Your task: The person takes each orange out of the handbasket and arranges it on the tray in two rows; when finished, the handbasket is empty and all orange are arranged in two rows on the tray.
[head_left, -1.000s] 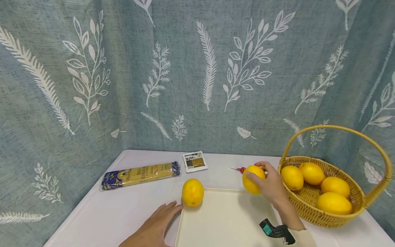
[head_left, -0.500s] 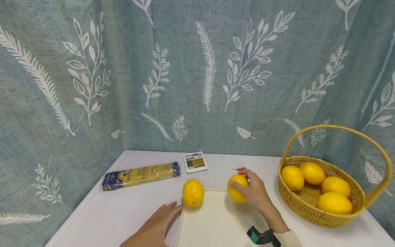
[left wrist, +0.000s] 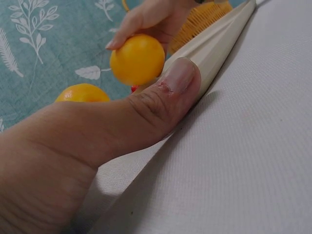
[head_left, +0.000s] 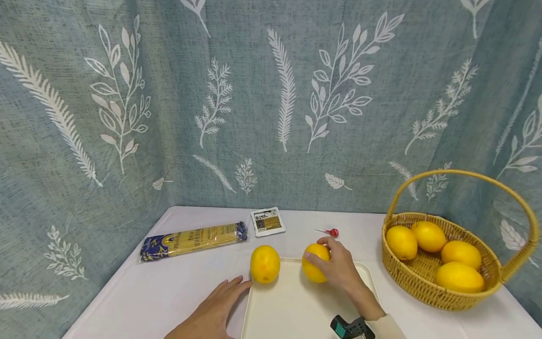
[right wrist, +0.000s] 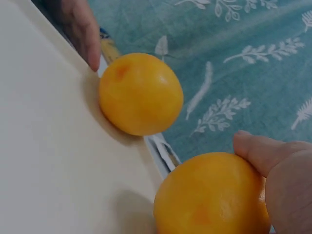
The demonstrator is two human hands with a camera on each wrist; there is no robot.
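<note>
The left hand (head_left: 215, 308) lay with fingers extended at the left edge of the tray (head_left: 292, 313). Farther off, the right hand (head_left: 340, 269) gripped a fruit (head_left: 313, 270) over the tray's far part; just left of it, apart, sat the second fruit (head_left: 265, 264), in the far-left corner.

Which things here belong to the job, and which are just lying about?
Seemingly in the job:
right hand, holding yellow fruit
left hand, at cream tray
second fruit, at tray corner
wicker basket, four fruits inside

Apparently just lying about:
yellow-blue packet
white package
red thing on white stick
</note>
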